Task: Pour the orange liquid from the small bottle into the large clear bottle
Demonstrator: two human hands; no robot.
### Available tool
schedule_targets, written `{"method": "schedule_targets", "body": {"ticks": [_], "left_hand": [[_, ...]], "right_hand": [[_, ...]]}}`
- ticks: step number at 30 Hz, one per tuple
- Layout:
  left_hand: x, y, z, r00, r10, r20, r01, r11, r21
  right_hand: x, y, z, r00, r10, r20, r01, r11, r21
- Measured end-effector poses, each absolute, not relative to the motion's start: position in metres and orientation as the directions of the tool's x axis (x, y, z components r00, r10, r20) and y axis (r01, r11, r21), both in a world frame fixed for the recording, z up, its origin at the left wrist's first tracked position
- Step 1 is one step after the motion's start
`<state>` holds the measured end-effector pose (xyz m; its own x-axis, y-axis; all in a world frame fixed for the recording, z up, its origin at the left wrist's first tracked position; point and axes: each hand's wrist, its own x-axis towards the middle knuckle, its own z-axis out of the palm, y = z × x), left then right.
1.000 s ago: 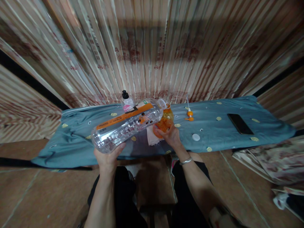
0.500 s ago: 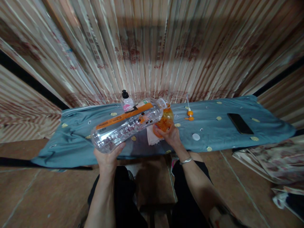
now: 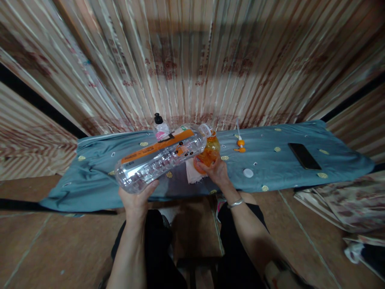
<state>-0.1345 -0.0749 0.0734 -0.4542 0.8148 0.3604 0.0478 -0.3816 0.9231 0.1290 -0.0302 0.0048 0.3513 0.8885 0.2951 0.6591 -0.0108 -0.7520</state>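
My left hand (image 3: 136,197) grips the base of a large clear plastic bottle (image 3: 159,158) with an orange label, tipped on its side. Its open mouth rests against the neck of a small orange bottle (image 3: 209,154). My right hand (image 3: 215,170) is wrapped round that orange bottle, which stands on a low table under a blue-grey cloth (image 3: 90,176). A white cloth (image 3: 191,173) lies beneath the orange bottle.
On the table stand a small bottle with a black cap (image 3: 159,127), an orange pump head (image 3: 240,145), a white cap (image 3: 248,173) and a black phone (image 3: 303,156). A corrugated wall rises behind. Patterned fabric (image 3: 345,204) lies on the floor at right.
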Motion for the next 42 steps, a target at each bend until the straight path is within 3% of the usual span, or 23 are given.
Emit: {"method": "schedule_targets", "body": {"ticks": [9,21,27,42], "left_hand": [[-0.1347,-0.0750,0.0724,-0.452,0.814,0.366,0.023,-0.399,0.917],[-0.1345,-0.0755,0.0730,-0.466,0.817,0.340,0.038,-0.366,0.930],[-0.1361,-0.0750,0.0718,-0.452,0.815,0.363,0.060,-0.379,0.924],[-0.1388,-0.0748,0.0677,-0.449,0.820,0.354,0.062,-0.367,0.928]], "right_hand": [[0.1273,-0.0318,0.0126,0.355,0.904,0.237,0.644,-0.053,-0.763],[0.1273,-0.0299,0.0051,0.369,0.878,0.303,0.642,-0.005,-0.767],[0.1294,-0.0290,0.0041,0.368,0.896,0.251,0.648,-0.053,-0.760],[0.1279,-0.0308,0.0079,0.354,0.894,0.274,0.634,-0.014,-0.773]]}}
